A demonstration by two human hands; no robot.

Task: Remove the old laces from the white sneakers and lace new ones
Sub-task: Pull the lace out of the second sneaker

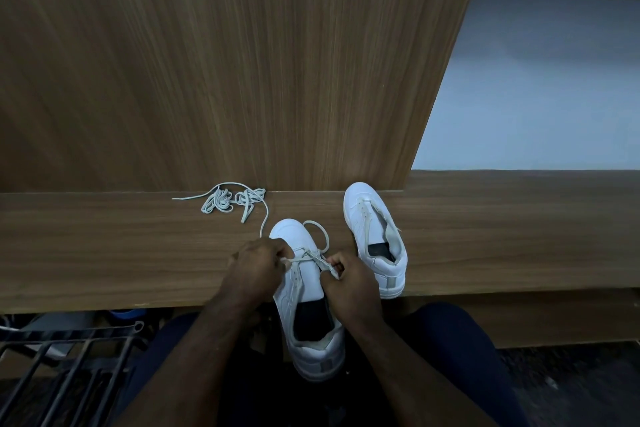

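A white sneaker (304, 302) is seen at the lower centre of the frame, its toe resting on the wooden ledge (104, 253) and its heel hanging past the ledge's near edge, above the person's lap. A pale lace (313, 255) is threaded only through the eyelets nearest the toe, with one loop arching over the toe cap. The lace is pinched at the left by the left hand (254, 269), whose fingers are curled tight around one strand, and at the right by the right hand (349, 282), where a strand end is nipped between thumb and fingertips. The lace is drawn taut between the two hands across the tongue.

A second white sneaker (375, 239) is set to the right of centre, wholly on the ledge, toe pointing away (only a little lacing near its toe can be made out). A loose bundle of laces (230, 201) is lying left of centre against the upright wooden panel (242, 62), with one strand trailing down toward the left hand. A dark metal rack (65, 357) is visible at the lower left.
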